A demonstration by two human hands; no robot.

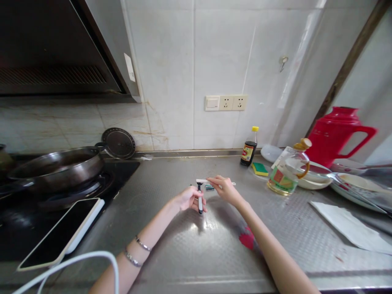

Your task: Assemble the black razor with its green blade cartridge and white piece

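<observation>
My left hand (190,199) is closed around the handle of a black and white razor (200,200), held upright with its head at the top. My right hand (225,188) pinches a white toothbrush (202,180) that lies nearly level. The brush's head end is at the razor's head; whether they touch I cannot tell. Just behind my hands, a small teal and dark item (209,187) rests on the steel counter (183,253), partly hidden and too small to name.
At left, a phone (65,232) overlaps the stove edge near a steel pan (61,165); a white cable (92,254) loops in front. To the right stand a sauce bottle (248,149), a sponge (259,169), an oil jug (284,173), a red thermos (333,134) and several dishes.
</observation>
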